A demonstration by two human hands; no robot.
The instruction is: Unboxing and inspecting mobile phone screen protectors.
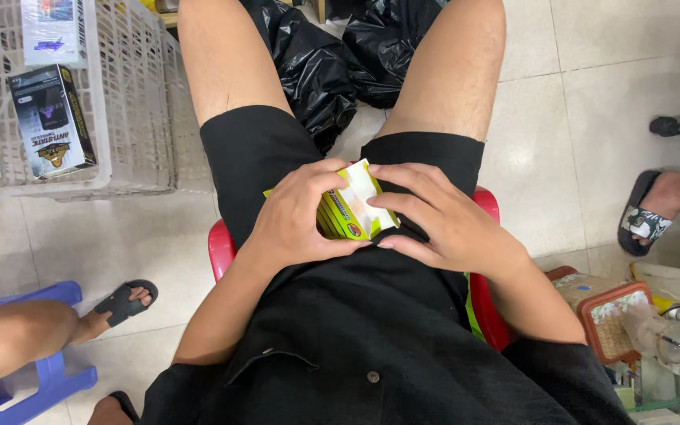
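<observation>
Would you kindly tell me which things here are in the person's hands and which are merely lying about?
In hand: small yellow-green box, held by left hand and right hand.

Lying about: black boxed item in white crate; black bags; blue stool; woven basket.

Brightness: even, bright indoor light across the whole view.
Source: overhead, judging by pale sheen on the floor tiles [592, 86].
Glare: glossy highlights on the black plastic bags [324, 63].
Shadows: soft and short beneath legs and sandals.
Focus: sharp at centre; slight softness at bottom right corner.
Distortion: wide-angle stretch toward edges.
</observation>
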